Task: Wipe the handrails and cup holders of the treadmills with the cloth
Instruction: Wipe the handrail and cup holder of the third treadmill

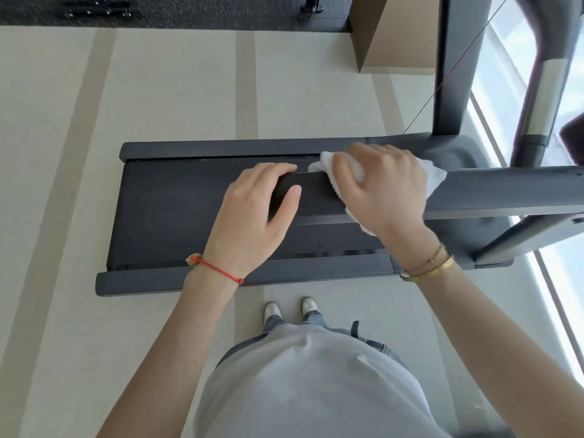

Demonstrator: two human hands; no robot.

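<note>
A dark grey handrail (505, 189) runs in from the right edge, ending above the treadmill belt (177, 210). My left hand (252, 216) grips the rail's free end, fingers over the top and thumb on the near face. Just to its right my right hand (382, 188) holds a white cloth (431, 177) wrapped over the rail, fingers curled round cloth and rail together. Cloth edges show above my fingers and below my palm. No cup holder is in view.
The treadmill deck lies across the pale floor, side rails (240, 148) front and back. Its upright post (458, 67) and a chrome-banded bar (540, 99) rise at right beside a window. My shoes (292, 311) stand just before the deck. A brown column (398, 33) stands behind.
</note>
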